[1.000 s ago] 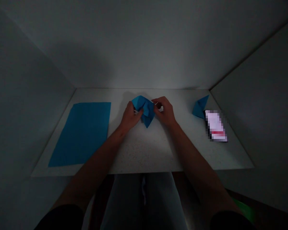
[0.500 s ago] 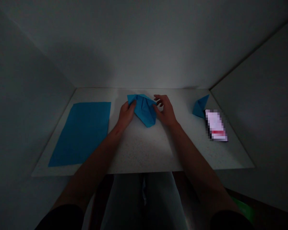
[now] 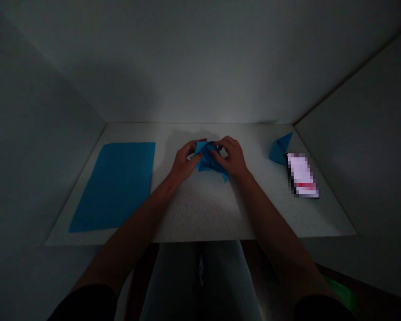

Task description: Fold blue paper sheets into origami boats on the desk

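Observation:
A piece of folded blue paper (image 3: pixel 205 162) is held between both hands above the back middle of the white table. My left hand (image 3: pixel 186 160) pinches its left side, thumb in front and fingers behind. My right hand (image 3: pixel 232 156) grips the right side, with the thumb pressed onto the folds. One pointed corner sticks out below the right hand. Part of the paper is hidden by my fingers, so its full shape cannot be made out.
Flat blue paper (image 3: pixel 115 187) lies on the left of the white table (image 3: pixel 200 214). At the right stand a folded blue paper piece (image 3: pixel 279 150) and, touching or close to it, a phone with a blurred screen (image 3: pixel 302 174). Walls enclose the back and sides.
The blue paper has turned and bunched into a smaller shape. My left hand has moved right, closer to the right hand, which has closed on the paper's folds.

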Action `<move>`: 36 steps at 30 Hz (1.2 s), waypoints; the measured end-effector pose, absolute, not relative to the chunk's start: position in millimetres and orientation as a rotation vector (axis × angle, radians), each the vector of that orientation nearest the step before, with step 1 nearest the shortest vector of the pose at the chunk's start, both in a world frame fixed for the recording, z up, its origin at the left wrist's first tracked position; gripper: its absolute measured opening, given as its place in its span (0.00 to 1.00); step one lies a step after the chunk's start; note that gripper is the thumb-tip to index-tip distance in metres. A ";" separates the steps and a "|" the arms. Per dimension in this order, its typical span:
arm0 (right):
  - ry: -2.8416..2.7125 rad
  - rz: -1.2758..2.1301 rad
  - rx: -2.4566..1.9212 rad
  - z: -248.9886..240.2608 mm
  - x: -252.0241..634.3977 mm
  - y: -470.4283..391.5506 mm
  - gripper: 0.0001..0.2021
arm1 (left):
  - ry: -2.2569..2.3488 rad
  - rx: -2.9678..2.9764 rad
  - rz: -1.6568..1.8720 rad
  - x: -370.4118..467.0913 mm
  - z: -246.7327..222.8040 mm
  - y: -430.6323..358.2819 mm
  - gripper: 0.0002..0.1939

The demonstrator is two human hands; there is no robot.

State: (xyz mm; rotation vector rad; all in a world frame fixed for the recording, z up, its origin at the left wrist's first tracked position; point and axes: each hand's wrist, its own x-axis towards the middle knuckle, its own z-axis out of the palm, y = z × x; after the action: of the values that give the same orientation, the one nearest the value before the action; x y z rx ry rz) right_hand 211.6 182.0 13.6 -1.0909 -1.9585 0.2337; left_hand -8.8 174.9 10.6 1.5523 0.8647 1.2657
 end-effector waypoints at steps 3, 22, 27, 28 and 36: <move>-2.000 0.283 -1.101 15.2 210.4 181.5 0.16 | 0.835 1.675 1.256 -10.4 14.2 172.2 0.08; -1.204 0.803 -1.008 -4.2 216.3 209.3 0.27 | 1.257 1.411 1.366 -21.5 5.6 191.2 0.08; -1.172 0.624 -1.119 -12.6 224.7 212.7 0.28 | 1.210 1.348 1.354 -25.4 3.7 195.1 0.14; -1.166 0.602 -1.142 -13.5 225.4 212.6 0.28 | 1.182 1.326 1.336 -24.8 4.0 195.1 0.16; -1.117 0.701 -1.150 -12.3 224.5 209.1 0.27 | 1.050 1.073 1.209 -23.0 7.5 193.1 0.26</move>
State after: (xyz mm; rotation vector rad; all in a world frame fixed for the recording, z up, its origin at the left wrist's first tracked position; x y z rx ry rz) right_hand 224.5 209.1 -12.3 -1.1501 -1.1169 0.7012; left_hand -23.0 193.1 7.5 1.0728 1.0501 1.2095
